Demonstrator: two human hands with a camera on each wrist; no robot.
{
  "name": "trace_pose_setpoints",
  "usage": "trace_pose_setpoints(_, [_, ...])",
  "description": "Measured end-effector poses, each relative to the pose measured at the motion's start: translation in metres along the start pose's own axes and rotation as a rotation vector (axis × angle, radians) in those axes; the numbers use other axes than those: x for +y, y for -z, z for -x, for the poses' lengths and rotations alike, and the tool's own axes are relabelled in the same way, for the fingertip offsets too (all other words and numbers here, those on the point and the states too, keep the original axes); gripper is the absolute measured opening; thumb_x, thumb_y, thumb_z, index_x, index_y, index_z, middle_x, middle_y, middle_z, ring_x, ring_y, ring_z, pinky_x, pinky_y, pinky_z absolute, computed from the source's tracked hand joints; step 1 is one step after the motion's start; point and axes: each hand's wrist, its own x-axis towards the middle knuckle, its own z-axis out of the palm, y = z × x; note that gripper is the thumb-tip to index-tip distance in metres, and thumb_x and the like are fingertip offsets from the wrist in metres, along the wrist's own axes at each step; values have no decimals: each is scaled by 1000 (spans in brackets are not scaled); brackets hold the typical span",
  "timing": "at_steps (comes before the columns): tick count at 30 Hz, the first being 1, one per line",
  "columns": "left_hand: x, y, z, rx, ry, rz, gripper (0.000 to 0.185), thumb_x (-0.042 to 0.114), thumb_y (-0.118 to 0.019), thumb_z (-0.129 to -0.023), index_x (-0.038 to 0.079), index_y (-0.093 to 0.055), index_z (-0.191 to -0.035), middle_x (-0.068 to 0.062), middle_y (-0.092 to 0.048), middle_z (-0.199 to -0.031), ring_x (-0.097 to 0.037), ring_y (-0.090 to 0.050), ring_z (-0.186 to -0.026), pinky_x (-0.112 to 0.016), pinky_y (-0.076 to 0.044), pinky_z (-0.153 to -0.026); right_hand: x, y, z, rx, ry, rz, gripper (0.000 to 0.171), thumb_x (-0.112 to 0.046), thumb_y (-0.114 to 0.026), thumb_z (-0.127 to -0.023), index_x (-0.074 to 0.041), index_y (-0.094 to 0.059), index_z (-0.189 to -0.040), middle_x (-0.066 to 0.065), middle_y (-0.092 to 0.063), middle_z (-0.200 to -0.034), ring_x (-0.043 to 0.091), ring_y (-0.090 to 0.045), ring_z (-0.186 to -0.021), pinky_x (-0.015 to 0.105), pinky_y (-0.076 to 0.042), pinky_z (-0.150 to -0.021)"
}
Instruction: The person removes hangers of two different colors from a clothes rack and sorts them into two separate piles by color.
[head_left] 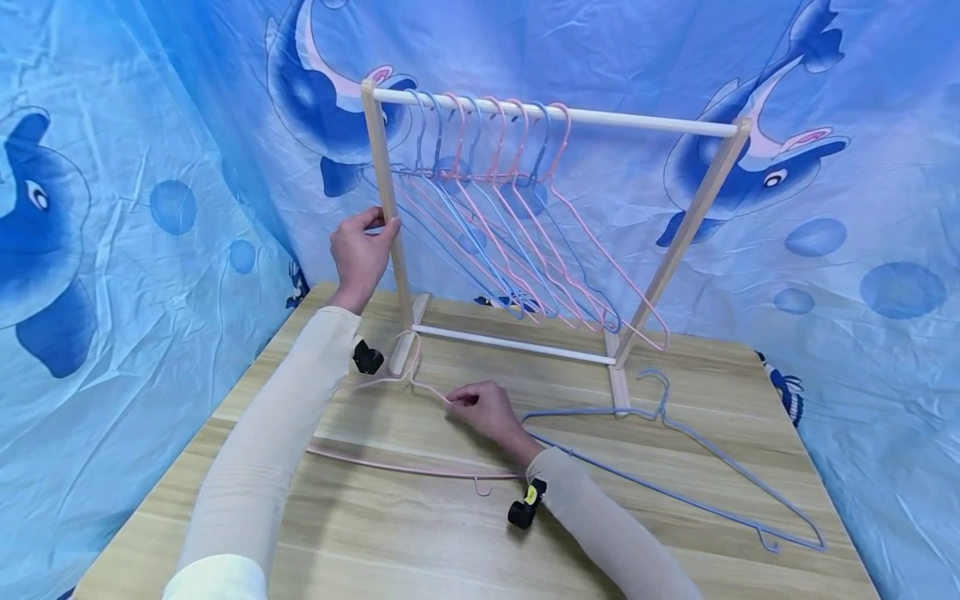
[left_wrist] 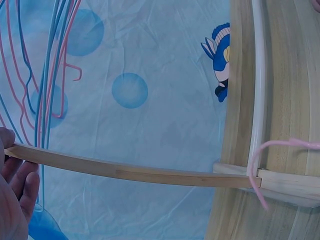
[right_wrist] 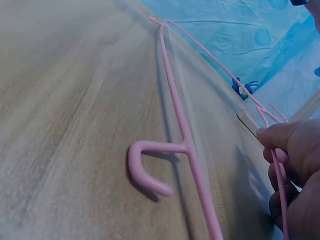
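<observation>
My left hand (head_left: 363,252) grips the left wooden post (head_left: 384,158) of a small clothes rack, thumb on its front side. With my right hand (head_left: 489,412) I pinch the right shoulder of a pink hanger (head_left: 427,472) low over the table. Its hook overlaps the foot of the rack in the head view, and its bottom bar with a small side hook (right_wrist: 150,167) shows large in the right wrist view. Several pink and blue hangers (head_left: 570,208) hang from the white top rail (head_left: 645,122), bunched toward its left half.
A blue hanger (head_left: 705,505) lies on the wooden table (head_left: 420,550) to the right, one end passing near my right wrist. A white lower rail (head_left: 517,344) joins the rack's feet. Behind stands a blue curtain (head_left: 885,208) printed with dolphins.
</observation>
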Motion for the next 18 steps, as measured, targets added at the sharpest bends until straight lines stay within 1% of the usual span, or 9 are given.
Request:
trace_pose_setpoints(7, [-1, 0, 0, 12, -16, 5, 34, 37, -71, -97, 11, -78, -119, -10, -78, -108, -24, -74, -95, -42, -60, -81, 1, -3, 0, -2, -10, -25, 13, -12, -85, -82, -8, -81, -94, 0, -75, -79, 2, -61, -66, 18, -51, -61])
trace_pose_setpoints(11, [0, 0, 1, 16, -18, 4, 34, 37, -71, -97, 11, -78, -118, -9, -78, -108, -24, -74, -95, -42, -60, -81, 1, -4, 1, -5, -20, -24, 13, -11, -86, -82, -8, -81, -94, -1, -76, -79, 2, -61, -64, 18, -50, -60])
trace_pose_setpoints(18, [0, 0, 2, 4, -11, 19, 36, 39, -70, -98, 12, -77, -120, -9, -77, -109, -23, -74, -94, -41, -60, -79, 3, -5, 4, 5, 35, 7, 16, -10, -86, -80, -4, -80, -94, -3, -76, -77, 1, -64, -64, 18, -52, -60])
